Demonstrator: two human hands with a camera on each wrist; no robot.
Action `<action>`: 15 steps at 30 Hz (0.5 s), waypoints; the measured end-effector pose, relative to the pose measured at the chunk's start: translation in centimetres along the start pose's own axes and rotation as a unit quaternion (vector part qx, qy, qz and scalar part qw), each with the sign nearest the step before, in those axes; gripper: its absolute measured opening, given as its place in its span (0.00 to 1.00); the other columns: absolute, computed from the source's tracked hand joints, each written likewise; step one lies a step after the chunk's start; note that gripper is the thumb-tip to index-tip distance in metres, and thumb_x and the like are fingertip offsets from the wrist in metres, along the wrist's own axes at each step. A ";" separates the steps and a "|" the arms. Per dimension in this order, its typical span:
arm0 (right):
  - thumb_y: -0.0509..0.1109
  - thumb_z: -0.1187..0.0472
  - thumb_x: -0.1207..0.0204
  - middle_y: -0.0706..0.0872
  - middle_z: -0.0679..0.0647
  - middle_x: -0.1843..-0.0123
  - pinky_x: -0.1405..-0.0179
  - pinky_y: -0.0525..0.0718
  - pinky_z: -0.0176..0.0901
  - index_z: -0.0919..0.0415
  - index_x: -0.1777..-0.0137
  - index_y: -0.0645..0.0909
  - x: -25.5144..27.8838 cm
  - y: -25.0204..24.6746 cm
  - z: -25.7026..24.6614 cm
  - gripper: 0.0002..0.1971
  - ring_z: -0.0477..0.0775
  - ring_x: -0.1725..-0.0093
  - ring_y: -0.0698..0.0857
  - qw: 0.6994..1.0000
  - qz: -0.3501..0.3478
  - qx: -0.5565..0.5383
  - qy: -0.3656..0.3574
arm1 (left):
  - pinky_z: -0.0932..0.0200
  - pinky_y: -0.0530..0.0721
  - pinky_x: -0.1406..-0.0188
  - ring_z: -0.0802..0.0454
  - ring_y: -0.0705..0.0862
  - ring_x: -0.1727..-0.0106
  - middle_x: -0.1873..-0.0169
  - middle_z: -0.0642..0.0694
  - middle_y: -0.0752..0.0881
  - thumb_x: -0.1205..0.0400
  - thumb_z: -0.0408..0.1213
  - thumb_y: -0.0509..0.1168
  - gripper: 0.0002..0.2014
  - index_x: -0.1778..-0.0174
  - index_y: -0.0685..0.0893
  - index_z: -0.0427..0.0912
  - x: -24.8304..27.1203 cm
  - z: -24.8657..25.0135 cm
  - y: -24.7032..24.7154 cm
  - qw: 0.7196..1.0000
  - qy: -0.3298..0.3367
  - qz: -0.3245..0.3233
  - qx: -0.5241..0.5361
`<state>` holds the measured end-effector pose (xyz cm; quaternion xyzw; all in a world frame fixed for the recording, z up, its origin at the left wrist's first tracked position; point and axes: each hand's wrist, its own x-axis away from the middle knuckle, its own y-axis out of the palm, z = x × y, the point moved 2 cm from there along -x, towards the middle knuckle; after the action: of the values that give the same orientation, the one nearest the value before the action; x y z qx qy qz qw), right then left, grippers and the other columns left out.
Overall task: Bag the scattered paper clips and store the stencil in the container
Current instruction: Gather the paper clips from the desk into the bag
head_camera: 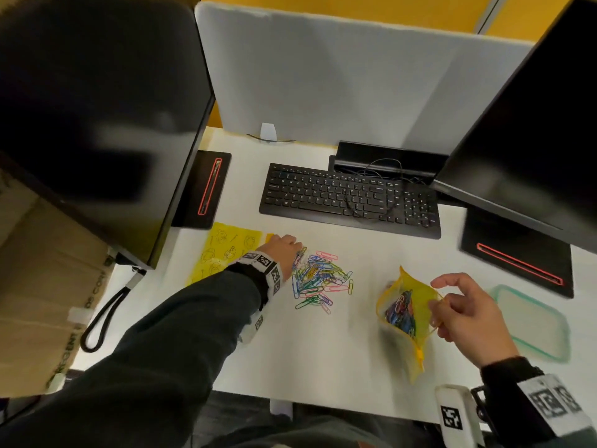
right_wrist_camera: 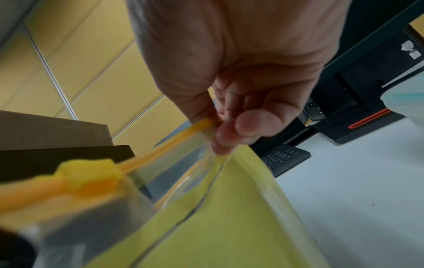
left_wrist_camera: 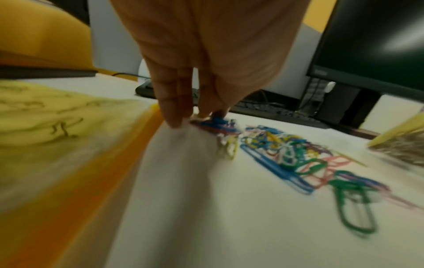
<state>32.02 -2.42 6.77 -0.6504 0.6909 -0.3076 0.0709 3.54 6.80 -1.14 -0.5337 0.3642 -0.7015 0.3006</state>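
A heap of coloured paper clips [head_camera: 318, 279] [left_wrist_camera: 286, 150] lies on the white desk [head_camera: 323, 357]. My left hand [head_camera: 284, 250] [left_wrist_camera: 197, 116] reaches down at the heap's left edge, and its fingertips pinch a few clips there. To its left lies the flat yellow stencil [head_camera: 226, 250] [left_wrist_camera: 41, 116]. My right hand [head_camera: 465, 315] [right_wrist_camera: 220, 130] pinches the rim of an open yellow zip bag [head_camera: 405, 313] [right_wrist_camera: 229, 208] that holds several clips. The bag's yellow slider [right_wrist_camera: 89, 174] sits near the camera in the right wrist view.
A clear container with a green rim [head_camera: 533, 321] lies at the right. A black keyboard [head_camera: 349, 198] sits behind the clips, between two monitors [head_camera: 97, 118] [head_camera: 533, 124] on black stands. A grey partition [head_camera: 323, 76] closes the back. A cardboard box [head_camera: 35, 286] stands at the left.
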 end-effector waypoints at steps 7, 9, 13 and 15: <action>0.63 0.76 0.25 0.78 0.68 0.73 0.80 0.76 0.37 0.58 0.51 0.77 -0.1 0.4 0.8 0.12 0.49 0.80 0.75 1.000 0.001 -0.009 -0.010 | 0.49 0.78 0.37 0.44 0.74 0.35 0.35 0.44 0.71 0.22 0.45 0.63 0.24 0.31 0.71 0.45 2.7 0.3 3.1 0.989 -0.060 0.080 0.112; 0.63 0.76 0.25 0.78 0.68 0.73 0.81 0.76 0.36 0.57 0.51 0.77 -0.2 0.3 0.8 0.12 0.45 0.81 0.76 1.000 0.001 -0.008 -0.012 | 0.50 0.80 0.41 0.42 0.78 0.40 0.39 0.41 0.74 0.21 0.39 0.63 0.17 0.35 0.77 0.43 2.2 0.3 3.1 0.988 -0.071 0.074 0.114; 0.63 0.75 0.25 0.79 0.68 0.73 0.82 0.78 0.34 0.57 0.50 0.77 -0.4 0.5 0.8 0.13 0.42 0.82 0.76 1.000 -0.005 0.001 -0.014 | 0.52 0.79 0.44 0.40 0.80 0.40 0.41 0.35 0.82 0.18 0.37 0.58 0.14 0.39 0.81 0.39 1.9 0.4 1.8 0.988 -0.088 0.073 0.103; 0.63 0.75 0.25 0.80 0.68 0.73 0.82 0.78 0.33 0.57 0.49 0.77 -0.6 0.8 0.8 0.13 0.43 0.81 0.76 1.000 -0.011 0.000 -0.016 | 0.52 0.80 0.44 0.40 0.81 0.41 0.43 0.36 0.85 0.19 0.37 0.60 0.14 0.41 0.82 0.38 2.1 0.3 1.4 0.981 -0.098 0.089 0.141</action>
<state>31.79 -2.17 5.56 -0.6626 0.6826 -0.2980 0.0792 3.31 4.28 -1.15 -0.5180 0.2764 -0.6603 0.4683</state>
